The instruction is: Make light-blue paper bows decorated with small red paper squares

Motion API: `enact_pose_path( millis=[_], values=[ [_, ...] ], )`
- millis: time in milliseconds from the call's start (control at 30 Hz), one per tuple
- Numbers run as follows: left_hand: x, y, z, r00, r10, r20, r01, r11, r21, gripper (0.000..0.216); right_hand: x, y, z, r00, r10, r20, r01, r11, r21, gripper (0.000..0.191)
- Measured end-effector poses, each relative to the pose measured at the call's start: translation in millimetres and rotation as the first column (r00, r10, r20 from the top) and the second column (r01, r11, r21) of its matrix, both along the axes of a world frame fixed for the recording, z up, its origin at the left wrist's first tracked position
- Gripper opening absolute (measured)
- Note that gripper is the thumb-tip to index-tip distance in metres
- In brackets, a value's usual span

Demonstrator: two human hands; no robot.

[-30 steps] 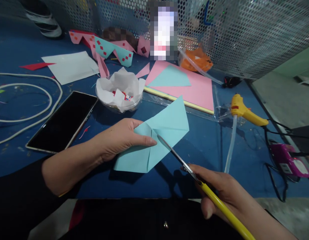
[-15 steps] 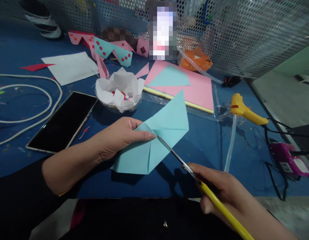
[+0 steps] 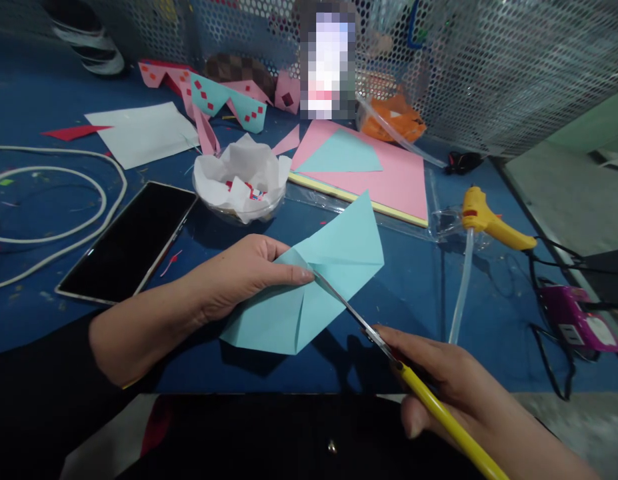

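My left hand (image 3: 261,270) pinches a folded light-blue sheet of paper (image 3: 346,233) between thumb and fingers, holding it above the blue table. Creases cross the sheet near my thumb tip. Yellow-handled scissors (image 3: 376,333) are in my right hand (image 3: 443,380), their metal blades pointing up and left. The blade tip lies at the paper's middle, right by my left thumb. Whether the blades are fully closed there I cannot tell. Part of the handle is hidden behind my right fingers.
A paper-lined bowl (image 3: 241,180) holds small red scraps. Left of it lie a dark phone (image 3: 129,240) and a white cable (image 3: 121,180). Behind are pink sheets (image 3: 399,173) and decorated paper cut-outs (image 3: 229,100). A yellow glue gun (image 3: 499,223) and purple box (image 3: 581,317) lie right.
The outer end of the light-blue paper has tipped slightly down and right. Both hands keep nearly the same place, and the scissors stay at the paper's middle.
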State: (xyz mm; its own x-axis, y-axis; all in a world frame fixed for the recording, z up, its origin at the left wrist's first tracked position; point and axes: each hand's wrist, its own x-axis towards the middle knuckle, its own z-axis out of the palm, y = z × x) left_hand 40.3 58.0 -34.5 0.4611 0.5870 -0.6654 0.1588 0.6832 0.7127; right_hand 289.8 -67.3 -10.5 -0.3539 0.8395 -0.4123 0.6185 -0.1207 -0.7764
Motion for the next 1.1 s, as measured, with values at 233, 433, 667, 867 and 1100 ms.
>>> enact_pose_path(
  millis=[233,433,667,867,1100],
  values=[
    [0.7,0.1,2.9,1.000,0.011,0.006,-0.011,0.999,-0.039,0.024,0.0,-0.1,-1.2,0.998,0.027,0.058,-0.029,0.999,0.038,0.036],
    [0.2,0.8,1.4,1.000,-0.009,0.018,0.009,1.000,-0.023,0.021,3.3,-1.7,-5.2,0.998,0.040,0.045,-0.042,0.998,0.045,0.036],
    [0.9,0.5,0.6,1.000,-0.012,0.028,0.013,0.999,-0.030,0.007,2.2,-0.8,-4.3,0.999,0.041,0.015,-0.041,0.998,0.052,0.032],
    [1.0,0.7,-1.3,0.998,0.002,0.064,0.000,1.000,-0.024,0.008,1.9,-1.2,-4.6,1.000,0.024,0.017,-0.025,0.998,0.051,0.036],
    [0.0,0.7,-0.3,0.998,0.009,0.069,-0.009,1.000,-0.012,0.010,-0.1,-0.8,0.0,0.999,0.018,0.041,-0.020,0.998,0.053,0.035]
  ],
)
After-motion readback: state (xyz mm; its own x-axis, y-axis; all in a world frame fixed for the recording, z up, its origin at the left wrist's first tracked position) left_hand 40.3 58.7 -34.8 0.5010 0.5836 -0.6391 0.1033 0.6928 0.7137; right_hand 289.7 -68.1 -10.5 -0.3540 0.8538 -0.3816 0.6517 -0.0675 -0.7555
